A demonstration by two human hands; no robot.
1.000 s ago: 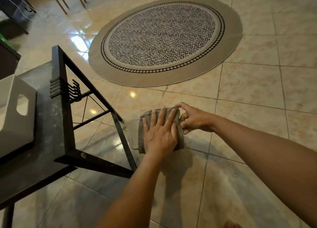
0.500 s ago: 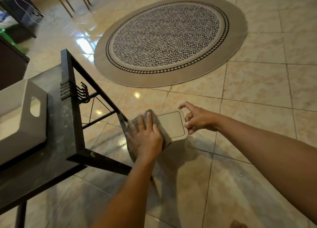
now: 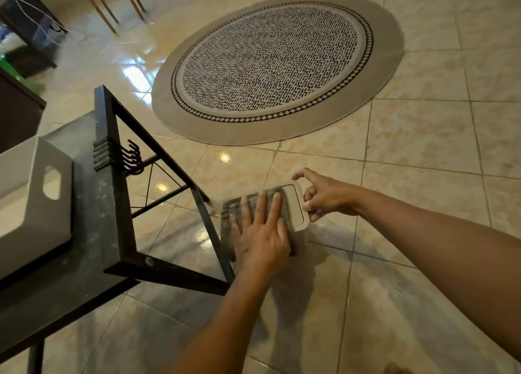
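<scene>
A beige rectangular lid (image 3: 294, 204) with rounded corners is held in the air above the tiled floor, right of a black frame. My right hand (image 3: 324, 196) pinches its right edge between thumb and fingers. A grey cloth (image 3: 242, 204) lies over the lid's left part. My left hand (image 3: 262, 232) presses flat on that cloth with straight, spread fingers. Most of the lid is hidden under the cloth and my left hand.
A black metal-framed table (image 3: 112, 210) with a row of hooks (image 3: 132, 156) stands at the left, carrying a white bin (image 3: 33, 199) with a handle cut-out. A round patterned rug (image 3: 276, 63) lies on the glossy tiles beyond. Furniture legs and cables sit at the far left.
My left hand slid the cloth leftward across the lid, then back toward the right. My right hand has kept its hold on the lid's right edge. The view shifted slightly.
</scene>
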